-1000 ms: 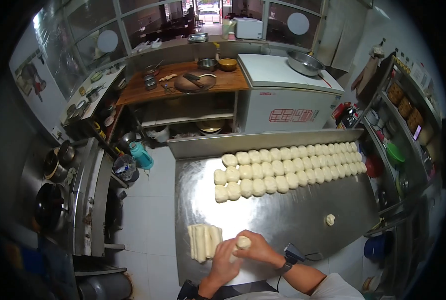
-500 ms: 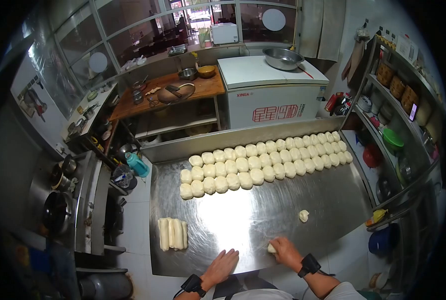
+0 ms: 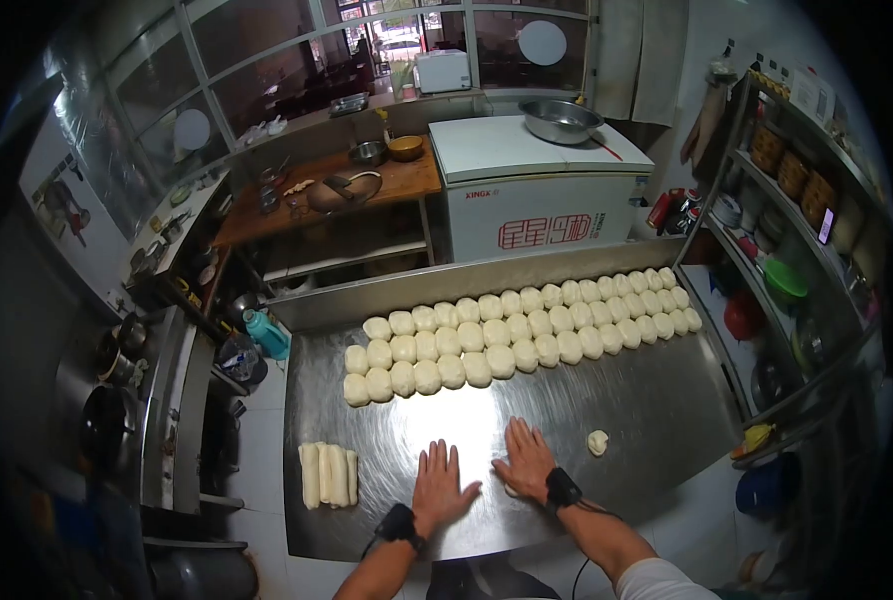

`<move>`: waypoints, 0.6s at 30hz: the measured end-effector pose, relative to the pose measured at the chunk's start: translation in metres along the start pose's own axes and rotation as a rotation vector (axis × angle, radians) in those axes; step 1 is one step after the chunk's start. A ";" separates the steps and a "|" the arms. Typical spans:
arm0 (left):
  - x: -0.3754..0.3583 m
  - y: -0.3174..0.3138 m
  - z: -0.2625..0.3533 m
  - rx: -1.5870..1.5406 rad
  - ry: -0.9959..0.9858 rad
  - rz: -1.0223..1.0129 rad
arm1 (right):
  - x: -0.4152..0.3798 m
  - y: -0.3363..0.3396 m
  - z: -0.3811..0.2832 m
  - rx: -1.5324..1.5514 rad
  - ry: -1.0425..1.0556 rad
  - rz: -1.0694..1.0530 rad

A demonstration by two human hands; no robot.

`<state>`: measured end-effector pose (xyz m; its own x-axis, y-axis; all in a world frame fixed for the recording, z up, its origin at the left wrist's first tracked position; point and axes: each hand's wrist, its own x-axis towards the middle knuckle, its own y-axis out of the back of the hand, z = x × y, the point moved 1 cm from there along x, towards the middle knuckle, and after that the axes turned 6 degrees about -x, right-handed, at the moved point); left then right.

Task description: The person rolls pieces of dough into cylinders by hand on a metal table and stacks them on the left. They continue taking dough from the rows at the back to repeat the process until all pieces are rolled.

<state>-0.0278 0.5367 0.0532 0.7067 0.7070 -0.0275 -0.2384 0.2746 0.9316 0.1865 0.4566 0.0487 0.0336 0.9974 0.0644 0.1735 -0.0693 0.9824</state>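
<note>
My left hand (image 3: 445, 489) lies flat on the steel table (image 3: 417, 535), fingers stretched, with nothing in its grip. Beside it my right hand (image 3: 528, 462) is also open and flat, its palm over a small piece of dough (image 3: 511, 490) that is mostly hidden. Right of that hand rests a loose lump of dough (image 3: 598, 442). Several long dough strips (image 3: 329, 476) lie side by side at the table's left. Beyond both hands, three rows of round dough pieces (image 3: 477, 369) stretch along the table's back.
A raised metal edge (image 3: 407, 288) borders the table's back. Behind it stand a white chest freezer (image 3: 552, 205) with a steel basin (image 3: 562, 121) and a wooden bench (image 3: 397, 181). A shelf rack (image 3: 757, 255) is at the right, a teal thermos (image 3: 267, 335) at the left.
My right hand has moved left and forward, going from a closed grip on a dough piece to lying flat over it. My left hand has shifted slightly forward. The view has tilted a little.
</note>
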 end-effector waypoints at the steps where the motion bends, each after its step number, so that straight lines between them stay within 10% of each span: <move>1: -0.001 -0.002 -0.005 -0.008 -0.001 0.004 | 0.001 0.003 -0.002 0.033 0.016 -0.045; 8: -0.168 -0.034 0.013 -0.100 0.003 -0.189 | -0.156 0.010 -0.017 0.063 0.193 -0.294; 14: 0.016 -0.005 -0.022 0.051 -0.029 0.139 | 0.008 0.003 0.001 0.000 -0.080 0.019; 18: -0.038 -0.007 0.004 0.023 -0.116 -0.064 | -0.043 0.001 -0.014 0.042 0.131 -0.167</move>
<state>-0.0505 0.5053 0.0491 0.7925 0.6081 -0.0467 -0.1756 0.3008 0.9374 0.1716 0.4139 0.0489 -0.1263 0.9893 -0.0734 0.2068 0.0986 0.9734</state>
